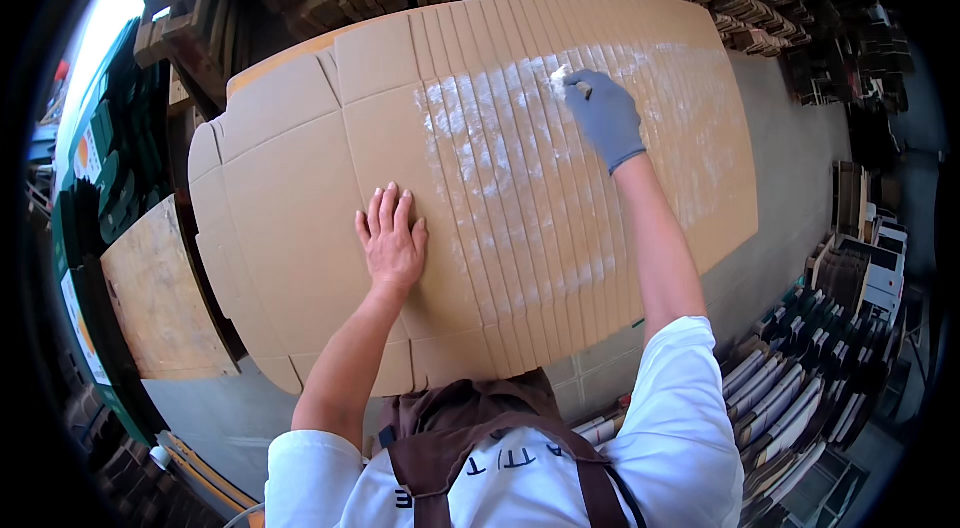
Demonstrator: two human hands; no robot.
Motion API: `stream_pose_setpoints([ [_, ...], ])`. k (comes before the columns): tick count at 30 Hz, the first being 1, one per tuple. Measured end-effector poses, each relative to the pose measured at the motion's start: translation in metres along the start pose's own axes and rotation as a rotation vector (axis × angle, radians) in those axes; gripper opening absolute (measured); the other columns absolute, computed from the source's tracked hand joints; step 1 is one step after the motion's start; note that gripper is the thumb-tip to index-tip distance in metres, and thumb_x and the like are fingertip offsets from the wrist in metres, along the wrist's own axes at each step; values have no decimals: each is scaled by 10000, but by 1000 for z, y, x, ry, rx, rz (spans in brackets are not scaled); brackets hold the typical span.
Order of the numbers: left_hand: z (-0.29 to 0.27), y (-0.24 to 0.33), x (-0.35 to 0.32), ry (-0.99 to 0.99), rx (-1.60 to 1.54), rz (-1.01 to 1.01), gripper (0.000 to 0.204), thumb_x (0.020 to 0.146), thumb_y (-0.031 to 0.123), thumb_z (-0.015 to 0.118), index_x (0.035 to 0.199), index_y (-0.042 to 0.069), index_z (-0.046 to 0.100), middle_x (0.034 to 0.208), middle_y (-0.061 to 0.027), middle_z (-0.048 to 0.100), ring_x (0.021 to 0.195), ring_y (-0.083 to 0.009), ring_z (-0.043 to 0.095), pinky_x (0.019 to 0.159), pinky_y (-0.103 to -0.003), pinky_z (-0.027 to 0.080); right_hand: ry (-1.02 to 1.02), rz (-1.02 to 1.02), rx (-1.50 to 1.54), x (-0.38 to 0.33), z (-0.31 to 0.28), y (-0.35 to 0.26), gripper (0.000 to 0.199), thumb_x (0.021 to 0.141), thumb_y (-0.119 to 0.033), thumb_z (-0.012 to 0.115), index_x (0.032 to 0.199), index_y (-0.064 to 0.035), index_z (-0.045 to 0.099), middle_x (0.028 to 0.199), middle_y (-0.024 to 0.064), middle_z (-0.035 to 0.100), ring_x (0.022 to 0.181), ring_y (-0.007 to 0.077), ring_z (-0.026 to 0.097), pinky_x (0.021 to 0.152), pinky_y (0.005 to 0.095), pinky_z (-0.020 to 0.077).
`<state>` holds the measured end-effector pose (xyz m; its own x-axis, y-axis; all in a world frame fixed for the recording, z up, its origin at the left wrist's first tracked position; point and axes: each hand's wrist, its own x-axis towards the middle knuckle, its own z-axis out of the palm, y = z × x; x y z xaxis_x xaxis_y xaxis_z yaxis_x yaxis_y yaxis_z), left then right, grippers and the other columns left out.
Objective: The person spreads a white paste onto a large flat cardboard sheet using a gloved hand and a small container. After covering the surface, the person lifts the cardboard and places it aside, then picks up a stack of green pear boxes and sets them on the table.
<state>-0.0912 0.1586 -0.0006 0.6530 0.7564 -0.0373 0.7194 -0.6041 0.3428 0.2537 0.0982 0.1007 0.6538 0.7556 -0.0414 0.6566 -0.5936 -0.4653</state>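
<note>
Left hand point(393, 248): lay open, empty, on the creased cardboard sheet point(285, 203).
Right hand point(607, 115): gloved, grip pinched round a white wad point(559, 80) nearer the far edge.

L hand point(395, 250) flat, fingers point(387, 213) apart; gloved R hand point(604, 116) clenched, farther fwd.
</note>
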Motion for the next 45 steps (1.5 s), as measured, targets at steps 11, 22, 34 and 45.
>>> stream_pose_setpoints([
  [11,5,0,2,27,-12,2,480,922,307,522,1368,140,468,1509,-51,353,1428,-269,251,1160,-546,135,34,26,-14,-48,1,37,224,887,-282,589,1027,-133,681,1018,113,672,865,322,662,767,421,519],
  [22,6,0,-2,22,10,10,468,925,308,507,1361,143,474,1511,-51,353,1430,-267,246,1156,-537,139,89,-28,0,-112,-3,10,159,883,-170,625,1020,-122,688,1018,86,682,885,298,667,761,385,524],
  [34,2,2,-1,21,-11,9,458,945,316,488,1367,141,470,1513,-45,346,1435,-253,237,1164,-526,133,61,73,-179,-122,4,20,183,862,-202,631,1039,-177,667,1008,75,648,814,330,656,722,435,532],
  [45,7,-5,-3,1,33,2,488,942,343,499,1392,159,447,1534,-23,311,1442,-239,222,1172,-526,123,122,-92,109,-146,30,-45,139,869,-203,619,978,-135,672,958,117,666,784,351,656,685,430,532],
])
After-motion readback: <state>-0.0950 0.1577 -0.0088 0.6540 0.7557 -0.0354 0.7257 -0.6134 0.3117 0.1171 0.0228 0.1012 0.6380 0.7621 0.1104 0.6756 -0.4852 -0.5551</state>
